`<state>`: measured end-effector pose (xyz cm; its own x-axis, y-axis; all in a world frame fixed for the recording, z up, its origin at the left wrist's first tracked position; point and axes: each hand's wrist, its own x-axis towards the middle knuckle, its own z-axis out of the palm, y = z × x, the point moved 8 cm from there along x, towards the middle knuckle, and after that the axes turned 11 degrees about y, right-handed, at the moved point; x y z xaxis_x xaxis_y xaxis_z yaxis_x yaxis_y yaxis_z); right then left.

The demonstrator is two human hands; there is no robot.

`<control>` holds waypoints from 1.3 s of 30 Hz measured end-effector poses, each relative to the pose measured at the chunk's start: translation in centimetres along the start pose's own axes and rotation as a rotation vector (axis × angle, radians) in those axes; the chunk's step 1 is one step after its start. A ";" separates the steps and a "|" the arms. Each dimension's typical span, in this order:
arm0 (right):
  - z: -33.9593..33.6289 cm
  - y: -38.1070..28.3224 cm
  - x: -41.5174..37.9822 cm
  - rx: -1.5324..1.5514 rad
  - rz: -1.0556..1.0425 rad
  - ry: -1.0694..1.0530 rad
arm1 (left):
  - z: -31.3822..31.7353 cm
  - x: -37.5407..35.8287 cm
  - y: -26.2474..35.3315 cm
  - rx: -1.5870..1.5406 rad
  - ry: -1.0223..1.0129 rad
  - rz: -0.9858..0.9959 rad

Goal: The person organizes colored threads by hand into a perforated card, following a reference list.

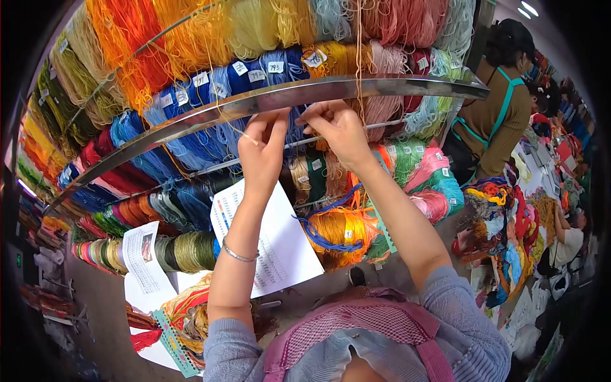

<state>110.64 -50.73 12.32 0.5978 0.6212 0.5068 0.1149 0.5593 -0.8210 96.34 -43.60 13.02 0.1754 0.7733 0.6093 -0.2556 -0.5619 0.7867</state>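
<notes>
My left hand is raised just under a curved metal bar, its fingers pinched together. A thin pale orange thread runs down to the base of its thumb; what the fingertips pinch is too small to make out. To its right, my right hand is closed too, thumb against curled fingers; anything between them is hidden. Behind both hands hang dark blue thread skeins with numbered paper tags. Pale strands hang down past the bar beside my right hand.
Racks of coloured skeins fill the front. Printed sheets hang below my hands, near an orange thread bundle. A punched green card with threads lies lower left. A person in a brown top is at right, near a thread-covered table.
</notes>
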 end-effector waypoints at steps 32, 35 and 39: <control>-27.5 -9.8 -20.6 -1.291 -0.221 0.494 | 13.4 -19.6 -12.8 -0.246 -0.556 -0.927; -19.2 -5.3 -16.7 -0.905 -0.185 0.242 | 11.6 -19.5 -11.0 -0.253 -0.471 -0.963; -14.9 0.9 -14.9 -0.496 0.179 0.161 | 9.5 -19.2 -9.6 -0.359 -0.364 -0.944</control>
<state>113.64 -67.63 0.15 0.7515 0.5692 0.3335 0.3373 0.1029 -0.9358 104.44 -55.84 -5.34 0.7059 0.6824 -0.1899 -0.1224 0.3816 0.9162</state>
